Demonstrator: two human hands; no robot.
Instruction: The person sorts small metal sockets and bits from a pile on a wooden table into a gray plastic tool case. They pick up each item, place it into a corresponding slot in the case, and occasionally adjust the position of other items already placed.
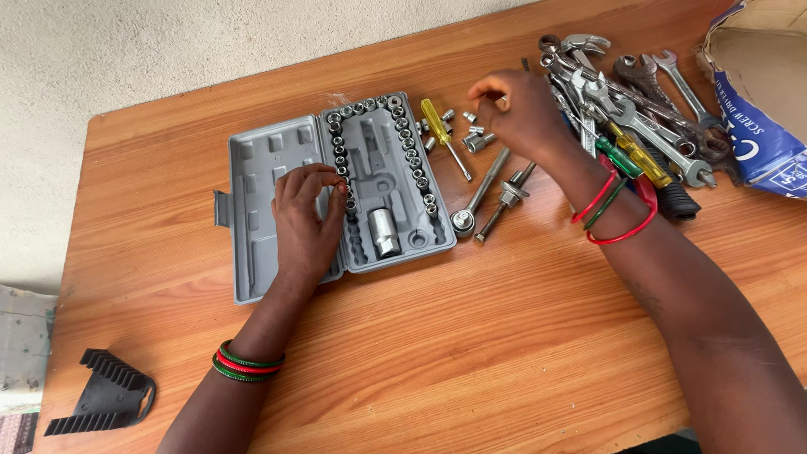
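The open grey socket case [336, 193] lay mid-table [471, 336], bare wood wide toward the near edge. The left hand [304, 220] rested on its hinge, fingers curled, pinching nothing visible. The right hand [521, 109] hovered over loose sockets [475, 139], fingertips pinched; any hold hidden.

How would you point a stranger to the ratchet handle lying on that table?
Start at the open grey tool case in the middle of the wooden table. Just off its right edge, below the right hand, lies the ratchet handle, slanting with its round head nearest the case. Unlike the yellow-handled screwdriver above it, it is bare silver metal, and thicker than the bolt-like bar beside it.
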